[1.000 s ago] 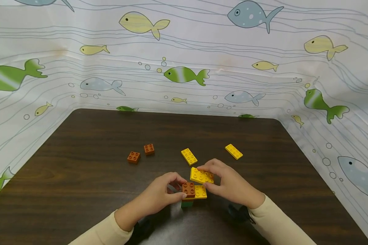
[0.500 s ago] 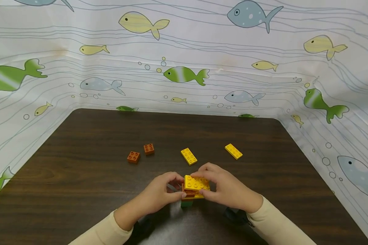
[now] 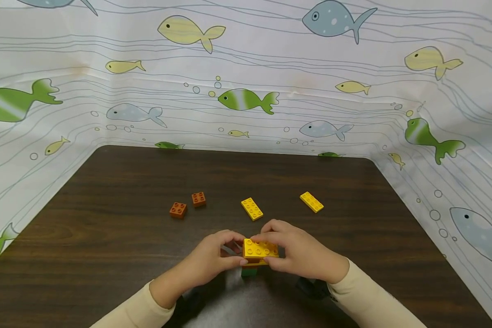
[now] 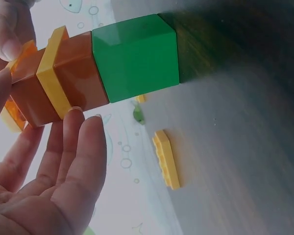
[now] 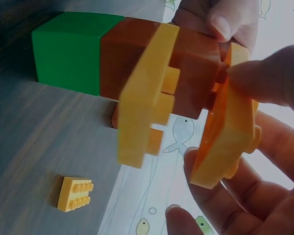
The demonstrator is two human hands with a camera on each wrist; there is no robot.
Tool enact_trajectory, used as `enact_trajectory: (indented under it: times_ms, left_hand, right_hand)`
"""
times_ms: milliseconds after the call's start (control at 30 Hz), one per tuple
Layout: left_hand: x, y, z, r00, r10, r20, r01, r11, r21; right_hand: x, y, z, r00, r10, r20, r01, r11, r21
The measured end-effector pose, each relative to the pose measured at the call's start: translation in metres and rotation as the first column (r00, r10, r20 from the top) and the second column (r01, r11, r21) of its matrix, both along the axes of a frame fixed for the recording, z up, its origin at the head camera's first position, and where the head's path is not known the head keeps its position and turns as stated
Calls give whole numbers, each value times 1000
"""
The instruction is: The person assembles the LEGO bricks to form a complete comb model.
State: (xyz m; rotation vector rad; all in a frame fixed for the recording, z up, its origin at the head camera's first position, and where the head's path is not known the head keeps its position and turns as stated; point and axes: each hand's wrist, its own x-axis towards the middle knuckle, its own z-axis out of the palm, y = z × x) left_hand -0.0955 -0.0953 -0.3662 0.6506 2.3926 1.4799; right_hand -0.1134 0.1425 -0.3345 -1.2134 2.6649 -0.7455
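Observation:
In front of the person stands an upright stack: a green brick [image 4: 136, 58] at the bottom, a brown brick [image 4: 83, 73], a yellow plate [image 5: 142, 103] jutting to the right, then a second brown brick [image 5: 196, 68]. My left hand [image 3: 213, 255] grips the stack at the upper brown brick, thumb on the near side and fingers on the far side. My right hand [image 3: 301, 253] pinches another yellow plate [image 3: 260, 248] over the top of the stack. In the right wrist view this upper plate is slightly tilted, with the brown brick's studs showing beneath its edge.
Two loose brown bricks [image 3: 178, 210] lie on the dark wooden table [image 3: 106, 255], left and beyond the stack. A yellow plate [image 3: 252, 209] lies just behind the hands, another yellow plate [image 3: 311, 202] farther right. A fish-patterned sheet [image 3: 246, 59] surrounds the table's far sides.
My right hand has brought the yellow plate left and down, from behind the stack to over the upper brown brick. My left hand keeps its grip on the stack, nearly still.

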Motion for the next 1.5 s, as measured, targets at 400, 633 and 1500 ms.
enact_trajectory:
  times_ms: [400, 633, 1500]
  left_hand:
    - [-1, -1, -1, 999, -17, 29, 17, 1000, 18]
    - [0, -2, 0, 1000, 2, 31, -3, 999, 39]
    - [1, 0, 5, 1000, -6, -16, 7, 999, 31]
  right_hand:
    - [-2, -5, 9, 995, 57, -78, -51, 996, 77]
    - [-1, -8, 11, 993, 55, -101, -44, 993, 108]
    - [2, 4, -8, 997, -69, 43, 72, 994, -85]
